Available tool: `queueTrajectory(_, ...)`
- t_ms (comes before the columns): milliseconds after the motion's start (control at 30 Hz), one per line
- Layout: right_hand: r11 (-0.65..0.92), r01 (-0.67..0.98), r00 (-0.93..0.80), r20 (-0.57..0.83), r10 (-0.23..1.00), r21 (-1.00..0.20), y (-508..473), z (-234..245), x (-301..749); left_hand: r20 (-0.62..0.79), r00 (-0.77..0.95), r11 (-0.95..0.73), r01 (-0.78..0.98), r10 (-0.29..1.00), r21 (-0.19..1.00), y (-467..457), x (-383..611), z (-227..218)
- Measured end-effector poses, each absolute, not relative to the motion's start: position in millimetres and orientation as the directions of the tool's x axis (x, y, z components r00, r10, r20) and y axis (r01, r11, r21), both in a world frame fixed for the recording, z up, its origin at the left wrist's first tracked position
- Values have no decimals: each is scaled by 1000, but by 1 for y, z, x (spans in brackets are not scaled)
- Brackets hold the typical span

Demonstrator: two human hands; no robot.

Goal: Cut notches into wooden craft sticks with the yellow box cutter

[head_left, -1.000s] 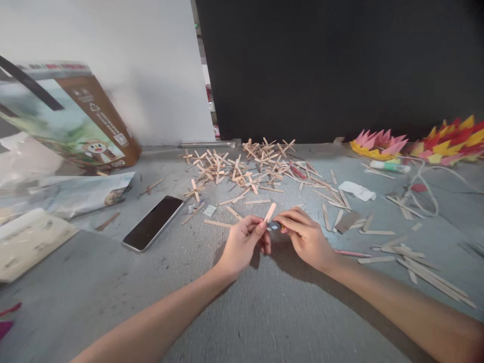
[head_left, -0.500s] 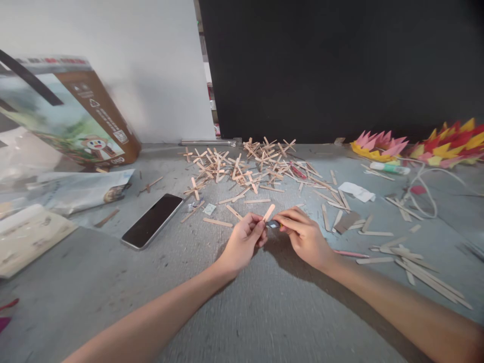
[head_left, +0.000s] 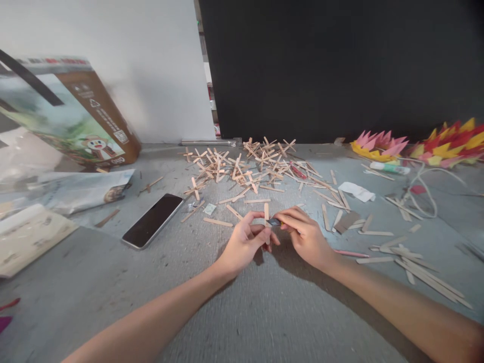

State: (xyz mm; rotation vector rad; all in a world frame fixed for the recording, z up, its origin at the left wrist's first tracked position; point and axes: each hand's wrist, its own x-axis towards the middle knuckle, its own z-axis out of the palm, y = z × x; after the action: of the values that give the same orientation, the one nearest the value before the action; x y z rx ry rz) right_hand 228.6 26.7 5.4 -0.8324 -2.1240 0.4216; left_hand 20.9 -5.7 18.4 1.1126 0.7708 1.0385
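Observation:
My left hand [head_left: 245, 239] pinches a wooden craft stick [head_left: 266, 208], which stands nearly upright between the thumb and fingers. Close by on the right, my right hand [head_left: 304, 234] is closed around a small utility knife [head_left: 274, 222]. Its dark blade points left and meets the edge of the stick, while most of its handle is hidden in my fingers. Several loose craft sticks [head_left: 218, 222] lie on the grey table just beyond my hands. Further back is a heap of sticks [head_left: 227, 166], many of them joined in crosses.
To the left lie a phone [head_left: 153, 221] and plastic packets [head_left: 85, 190], with a brown printed bag [head_left: 102, 121] behind. On the right are scattered sticks [head_left: 427, 277], a pink pencil [head_left: 351, 253], a glue stick [head_left: 389, 168], a white cable [head_left: 416, 194] and folded-paper pieces [head_left: 380, 146].
The craft stick has turned from leaning right to almost upright in my left hand. Some left fingers have spread a little, and the knife's blade has shifted against the stick.

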Motion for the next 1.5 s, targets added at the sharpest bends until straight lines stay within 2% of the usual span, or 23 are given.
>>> queueTrajectory(167,745,434,-441,602,665,-506,22,12,231,10,373,109,-299,928,948,-7,20,18)
queueTrajectory(400,808,435,-579,564,589,-397,17,19,228,54,318,89,-419,947,903,-4,21,11)
queueTrajectory(633,845,394,-592,604,534,-361,23,14,233,56,349,89,-386,935,918,-5,22,8)
queueTrajectory(700,859,431,-603,621,501,-276,26,16,238,40,318,101,-415,947,904,-4,22,8)
queueTrajectory(800,865,498,-644,641,418,-63,31,21,243,-15,289,149,-449,957,881,-2,23,9)
queueTrajectory(867,855,517,-668,643,374,39,34,22,244,-46,317,175,-391,947,904,-3,23,10)
queueTrajectory(933,855,515,-684,634,360,70,35,21,244,-75,363,170,-236,929,957,-4,23,13)
queueTrajectory(967,857,510,-687,631,360,66,35,21,243,-89,381,157,-151,920,976,-5,23,15)
queueTrajectory(1033,853,521,-664,640,387,23,34,19,242,-99,386,147,-98,917,984,-6,23,17)
queueTrajectory(1133,838,529,-567,678,467,-134,31,19,239,-101,327,152,-134,940,979,-4,22,14)
queueTrajectory(1200,855,455,-549,676,491,-250,29,20,238,-77,283,123,-147,956,982,-2,21,10)
queueTrajectory(1267,863,374,-598,623,504,-340,27,20,237,-42,259,90,-174,965,981,0,21,5)
queueTrajectory(1400,818,367,-697,451,557,-443,27,17,236,2,241,45,-188,970,981,0,21,3)
queueTrajectory(1500,798,349,-652,484,583,-490,29,12,234,17,241,6,-98,970,995,-2,21,7)
